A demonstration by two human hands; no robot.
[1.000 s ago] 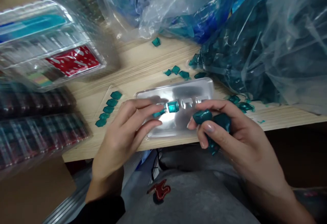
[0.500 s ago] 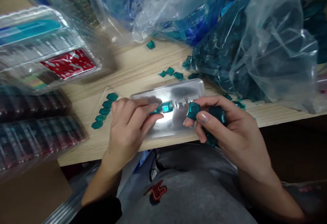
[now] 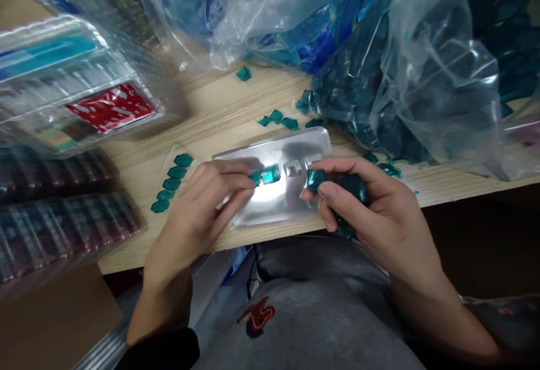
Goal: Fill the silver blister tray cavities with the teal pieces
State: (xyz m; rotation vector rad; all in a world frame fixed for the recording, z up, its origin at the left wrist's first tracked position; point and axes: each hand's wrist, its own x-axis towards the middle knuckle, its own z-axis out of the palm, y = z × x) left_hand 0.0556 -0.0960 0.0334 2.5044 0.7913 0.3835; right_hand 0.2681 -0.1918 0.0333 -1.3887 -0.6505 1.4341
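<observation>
One teal piece [image 3: 270, 175] sits in my tray [image 3: 270, 148], next well [image 3: 292, 168] empty, left hand [image 3: 198, 212] pinching a second piece [image 3: 254, 178], right hand [image 3: 379, 218] clenching a clump [image 3: 353, 187].

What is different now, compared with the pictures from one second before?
The right hand has brought the teal piece in its fingertips up level with the cavities of the clear plastic tray; nothing was let go. The left hand still pinches a small teal piece. The row of teal pieces stayed as it was.
</observation>
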